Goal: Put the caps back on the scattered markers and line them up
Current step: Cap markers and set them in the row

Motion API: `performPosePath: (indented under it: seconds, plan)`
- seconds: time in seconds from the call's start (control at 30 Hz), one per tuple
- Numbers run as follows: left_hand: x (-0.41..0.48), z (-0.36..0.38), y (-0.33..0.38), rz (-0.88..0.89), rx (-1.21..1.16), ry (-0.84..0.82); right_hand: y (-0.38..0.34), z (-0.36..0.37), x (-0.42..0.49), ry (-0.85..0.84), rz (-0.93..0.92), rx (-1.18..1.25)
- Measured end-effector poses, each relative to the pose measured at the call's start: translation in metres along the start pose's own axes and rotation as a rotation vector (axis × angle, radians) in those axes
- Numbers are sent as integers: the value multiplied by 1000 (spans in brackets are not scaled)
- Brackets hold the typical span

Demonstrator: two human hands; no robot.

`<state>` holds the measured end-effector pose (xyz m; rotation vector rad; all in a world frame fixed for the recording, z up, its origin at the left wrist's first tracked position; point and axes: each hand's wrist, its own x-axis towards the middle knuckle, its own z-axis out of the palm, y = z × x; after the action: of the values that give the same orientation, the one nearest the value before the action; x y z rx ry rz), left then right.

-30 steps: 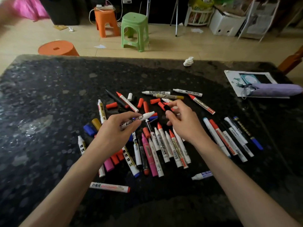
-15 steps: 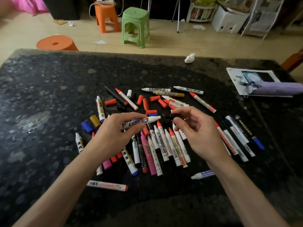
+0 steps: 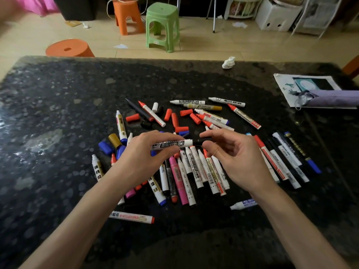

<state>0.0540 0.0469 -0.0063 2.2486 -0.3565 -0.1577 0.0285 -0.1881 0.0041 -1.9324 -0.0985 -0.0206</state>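
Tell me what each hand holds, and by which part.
The left hand grips a white marker around its barrel. The right hand pinches a black cap by its sides, at the marker's tip.

Dark speckled table (image 3: pixel 58 98) strewn with markers (image 3: pixel 178 179), loose caps (image 3: pixel 132 117), crumpled tissue (image 3: pixel 228 62), printed sheet (image 3: pixel 283 84)

Pale tan floor (image 3: pixel 233 45) behind the black speckled stone counter (image 3: pixel 58 105), kinda littered. Square green plastic stool (image 3: pixel 162 26) beside a square orange plastic stool (image 3: pixel 126 16), round orange plastic stool (image 3: pixel 69 48) nearer, white cardboard box (image 3: pixel 275 16) far right.
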Motion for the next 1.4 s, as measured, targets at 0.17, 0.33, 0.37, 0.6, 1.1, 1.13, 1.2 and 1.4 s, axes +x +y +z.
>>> performPosePath:
  seconds: [0.17, 0.33, 0.37, 0.6, 1.1, 1.13, 1.2, 1.4]
  plan:
    - [1, -1, -1, 27, 7, 47, -1, 3, -3, 25, -29, 25]
    - [-2, 5, 0, 22, 20, 49, 2, 7, -6, 29, 16, 39]
    - [-2, 5, -1, 21, 21, 42, 2, 7, -7, 22, 25, 42]
    - [0, 4, -1, 9, 25, -11, 3, 7, -8, 15, 17, 88]
    - [-8, 3, 4, 32, 136, -145, 3, 8, -13, -20, -3, 61]
    - [-8, 4, 6, 38, 109, -172, 2, 6, -11, -28, -2, 67]
    - [-8, 5, 9, 49, 76, -199, -1, 6, -9, -58, 19, 103]
    - [-10, 7, 17, 47, 63, -170, -4, 5, -9, -149, 46, 25]
